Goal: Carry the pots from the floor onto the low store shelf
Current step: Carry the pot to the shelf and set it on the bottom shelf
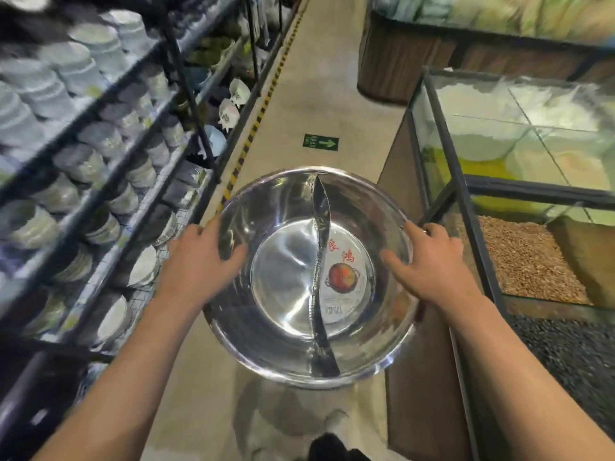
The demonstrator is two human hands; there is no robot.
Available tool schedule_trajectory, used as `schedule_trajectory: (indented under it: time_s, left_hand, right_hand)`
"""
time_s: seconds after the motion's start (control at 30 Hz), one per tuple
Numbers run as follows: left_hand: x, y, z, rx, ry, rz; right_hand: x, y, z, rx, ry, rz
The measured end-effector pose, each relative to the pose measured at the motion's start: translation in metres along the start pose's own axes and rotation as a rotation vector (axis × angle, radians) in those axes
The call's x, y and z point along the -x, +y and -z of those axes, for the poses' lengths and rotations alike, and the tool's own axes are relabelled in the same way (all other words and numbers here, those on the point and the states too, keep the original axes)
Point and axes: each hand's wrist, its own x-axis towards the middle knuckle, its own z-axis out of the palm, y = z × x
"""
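A wide, shiny steel pot [286,271] with a curved divider down its middle and a round paper label inside hangs in the air over the aisle floor. My left hand [203,257] grips its left rim, thumb inside the pot. My right hand [429,264] grips the right rim, thumb inside as well. The pot is level and roughly centred in the view.
A tall metal shelf rack [139,138] stacked with bowls and plates runs along the left. Glass display bins [472,201] holding grain and white goods stand on the right. A narrow beige aisle floor [319,94] with a green arrow sign [320,142] leads ahead. A dark shoe [327,445] shows below.
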Motion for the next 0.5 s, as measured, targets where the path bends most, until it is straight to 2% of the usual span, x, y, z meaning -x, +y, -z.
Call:
schedule_trajectory:
  time_s: [0.23, 0.5]
  left_hand:
    - [0.06, -0.05, 0.06, 0.005, 0.024, 0.143]
    - [0.178, -0.099, 0.107, -0.035, 0.186, 0.464]
  right_hand:
    - [0.025, -0.067, 0.021, 0.033, -0.037, 0.172]
    - [0.04, -0.145, 0.013, 0.025, -0.11, 0.575]
